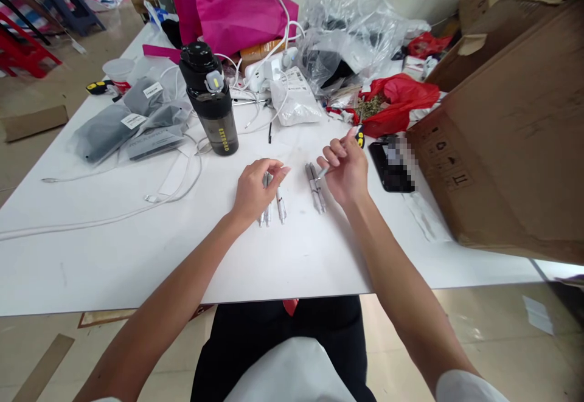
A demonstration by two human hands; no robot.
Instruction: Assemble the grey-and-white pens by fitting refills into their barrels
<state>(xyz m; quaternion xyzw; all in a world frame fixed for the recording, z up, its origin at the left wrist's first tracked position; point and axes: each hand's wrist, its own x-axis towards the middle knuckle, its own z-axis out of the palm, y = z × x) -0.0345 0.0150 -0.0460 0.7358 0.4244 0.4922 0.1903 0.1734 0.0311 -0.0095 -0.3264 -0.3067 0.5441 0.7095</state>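
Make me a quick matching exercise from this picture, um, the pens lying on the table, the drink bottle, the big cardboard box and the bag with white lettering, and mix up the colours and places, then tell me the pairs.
Things:
1. pens
2. drink bottle
3. cardboard box
4. bag with white lettering

Descriptions:
A. brown, at the right of the picture
B. bright pink, toward the far side of the table
C. silvery, lying near the hands
D. standing upright, dark, with yellow lettering

Pairs: 1-C, 2-D, 3-A, 4-B
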